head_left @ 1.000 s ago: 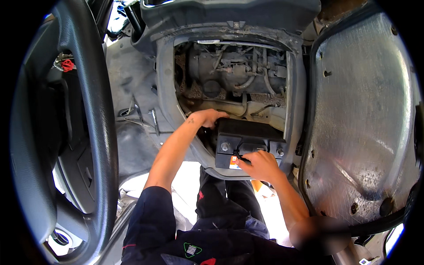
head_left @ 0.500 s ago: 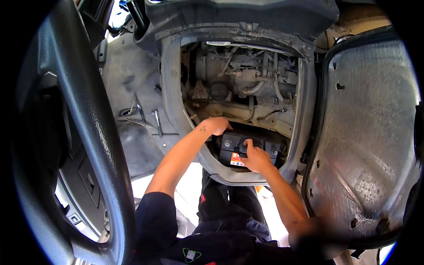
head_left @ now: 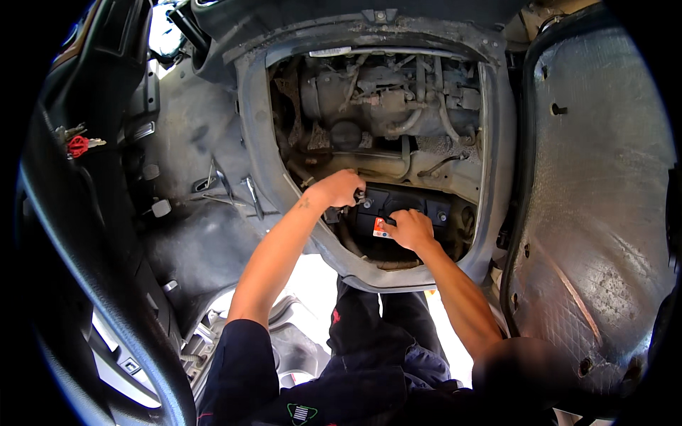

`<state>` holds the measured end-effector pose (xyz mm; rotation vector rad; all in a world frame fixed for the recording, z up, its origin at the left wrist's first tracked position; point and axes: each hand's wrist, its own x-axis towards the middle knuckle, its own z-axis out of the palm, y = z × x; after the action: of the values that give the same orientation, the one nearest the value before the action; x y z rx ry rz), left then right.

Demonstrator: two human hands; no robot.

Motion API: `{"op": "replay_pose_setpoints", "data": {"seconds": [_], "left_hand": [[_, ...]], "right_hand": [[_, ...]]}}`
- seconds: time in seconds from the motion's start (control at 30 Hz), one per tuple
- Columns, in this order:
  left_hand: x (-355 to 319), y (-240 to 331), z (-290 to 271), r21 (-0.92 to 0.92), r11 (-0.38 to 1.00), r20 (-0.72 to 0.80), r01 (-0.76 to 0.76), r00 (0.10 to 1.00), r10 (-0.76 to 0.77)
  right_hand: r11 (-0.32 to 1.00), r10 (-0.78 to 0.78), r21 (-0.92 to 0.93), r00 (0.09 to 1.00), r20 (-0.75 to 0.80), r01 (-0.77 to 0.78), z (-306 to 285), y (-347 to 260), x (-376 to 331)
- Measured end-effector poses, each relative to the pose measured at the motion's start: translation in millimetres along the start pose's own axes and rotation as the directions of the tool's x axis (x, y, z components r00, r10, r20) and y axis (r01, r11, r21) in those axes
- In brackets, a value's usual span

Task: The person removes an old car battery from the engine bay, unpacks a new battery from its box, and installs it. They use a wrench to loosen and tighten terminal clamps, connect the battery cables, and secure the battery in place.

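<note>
A black car battery with an orange-and-white label sits in the near part of a framed opening, a round terminal toward each end of its top. My right hand is closed at its near edge by the label, around what looks like its carrying handle, mostly hidden by the fingers. My left hand reaches to the left end of the battery. Its fingers are closed on a metal cable clamp beside the left terminal; the clamp is partly covered by the fingertips.
Beyond the battery lies a dusty engine with hoses. A thick frame rings the opening. On the right stands a raised, foil-lined cover. A ratchet and other tools lie on the floor mat. The steering wheel is at left.
The battery has shifted away from the frame's near edge, baring a gap there. My right hand went with it. My left hand is now at the clamp. The view has shifted too.
</note>
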<state>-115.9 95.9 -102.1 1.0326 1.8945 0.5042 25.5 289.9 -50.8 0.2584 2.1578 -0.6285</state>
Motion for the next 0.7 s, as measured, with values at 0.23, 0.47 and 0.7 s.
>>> {"op": "replay_pose_setpoints", "data": {"seconds": [0.23,0.47,0.7], "left_hand": [[-1,16,-9,-0.124,0.983,0.116,0.136,0.986,-0.122],[-12,27,-7,-0.178,0.978,0.058,0.105,0.994,-0.096],[-7,32,-8,-0.198,0.964,0.089,0.175,0.983,-0.16]], "right_hand": [[1.0,-0.004,-0.008,1.0,0.008,0.005,15,20,-1],[0.988,-0.149,-0.052,0.982,-0.112,0.144,22,26,-3],[0.976,-0.183,-0.119,0.983,-0.015,0.18,8,27,3]]}}
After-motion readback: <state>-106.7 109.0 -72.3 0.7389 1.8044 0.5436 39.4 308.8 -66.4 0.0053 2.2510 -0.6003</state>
